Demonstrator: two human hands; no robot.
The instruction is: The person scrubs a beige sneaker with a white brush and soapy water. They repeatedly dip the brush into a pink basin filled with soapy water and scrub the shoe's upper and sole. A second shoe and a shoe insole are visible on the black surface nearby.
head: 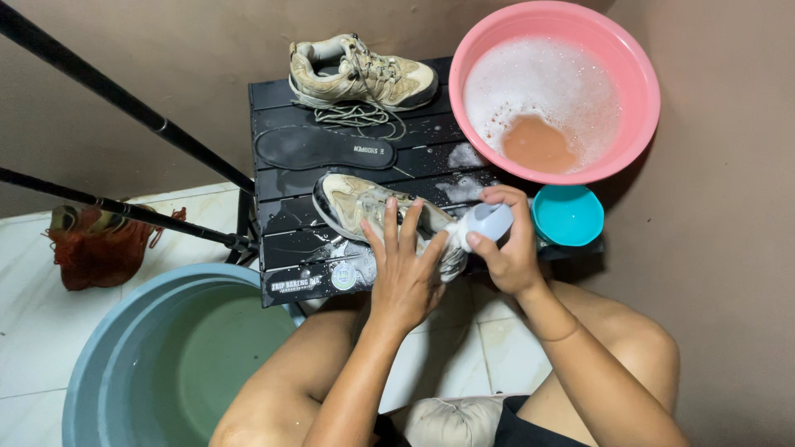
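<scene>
Both hands work: left [403,273] pressed flat on the shoe [373,211], right [507,248] apparently gripping a brush [487,222].

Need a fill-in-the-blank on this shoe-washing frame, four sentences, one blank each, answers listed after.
1. The left hand presses down on a wet ____ lying on the table.
2. The right hand holds a white brush against that shoe's ____ end.
3. The pink basin holds foamy, ____ water.
4. Between the two shoes lies a black ____.

Missing words: shoe; heel; brown; insole
</scene>
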